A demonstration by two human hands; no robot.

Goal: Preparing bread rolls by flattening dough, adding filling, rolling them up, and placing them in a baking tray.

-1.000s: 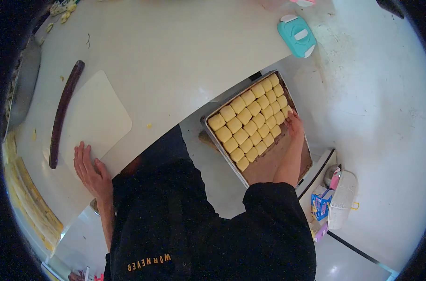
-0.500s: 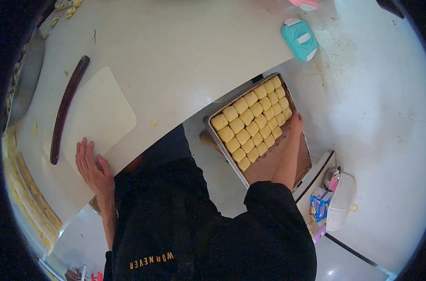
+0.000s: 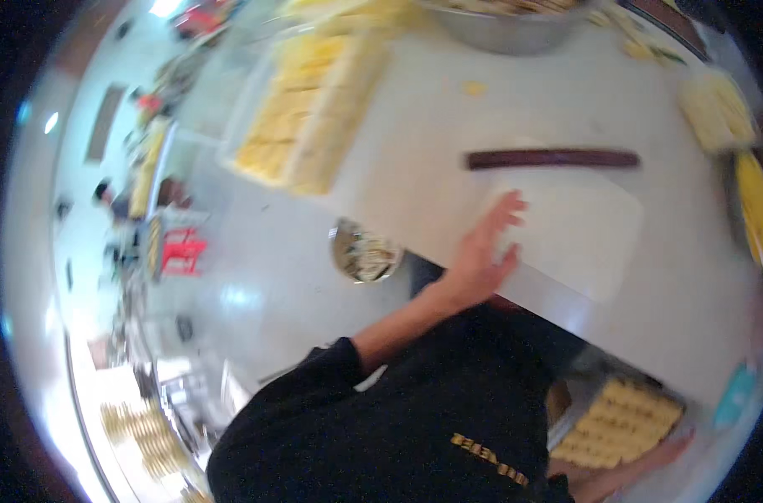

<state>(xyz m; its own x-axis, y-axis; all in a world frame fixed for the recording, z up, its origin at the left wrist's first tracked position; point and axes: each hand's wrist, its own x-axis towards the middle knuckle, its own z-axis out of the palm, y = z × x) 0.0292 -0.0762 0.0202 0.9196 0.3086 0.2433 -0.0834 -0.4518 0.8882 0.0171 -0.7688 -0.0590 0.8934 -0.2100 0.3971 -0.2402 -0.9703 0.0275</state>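
My left hand [image 3: 480,260] is at the near-left edge of a thin white board [image 3: 591,222] on the worktable, fingers stretched and apart, holding nothing. Whether the fingertips touch the board is blurred. Just beyond the board lies a long, dark purple-brown roll [image 3: 553,159]. At the lower right, my right hand [image 3: 671,450] reaches to the outer side of a tray of yellow dough pieces [image 3: 620,422], set in rows below the table edge. Blur hides the finger shape and whether that hand touches the tray rim.
A metal bowl [image 3: 511,32] stands at the far side. Yellow slabs [image 3: 302,109] lie at the table's left end. Below is a round container [image 3: 365,251] of pale scraps. A teal object [image 3: 736,396] sits at right. Red stools [image 3: 183,251] and a person [image 3: 109,197] are far left.
My view has swung left, bringing the room and yellow slabs into sight and shifting the tray to the lower right. My left hand stays beside the white board; the right stays by the tray.
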